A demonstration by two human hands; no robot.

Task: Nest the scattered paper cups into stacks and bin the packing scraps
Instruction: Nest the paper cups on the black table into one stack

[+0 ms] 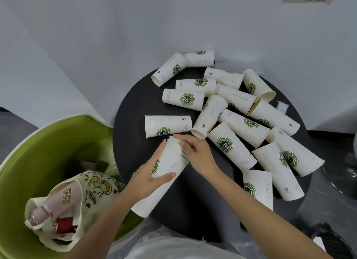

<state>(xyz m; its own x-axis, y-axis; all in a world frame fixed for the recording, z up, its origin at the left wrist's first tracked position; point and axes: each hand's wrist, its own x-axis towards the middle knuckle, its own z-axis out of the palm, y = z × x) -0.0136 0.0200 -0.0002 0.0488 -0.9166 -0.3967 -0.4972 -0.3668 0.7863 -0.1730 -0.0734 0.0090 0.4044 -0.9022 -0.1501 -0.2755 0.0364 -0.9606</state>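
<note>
The left hand [150, 173] has its grip curled round the middle of the stack [154, 195], thumb laid across the top. The right hand [195, 152] pinches the stepped rims at the far end. The stack lies slanted at the near left edge of the round black bench [135, 96]. Loose cups [168, 126] lie on their sides beyond, with a white scrap [282, 106] at the far right. A green bin [58, 127] stands just left, holding a printed bag [81, 193].
</note>
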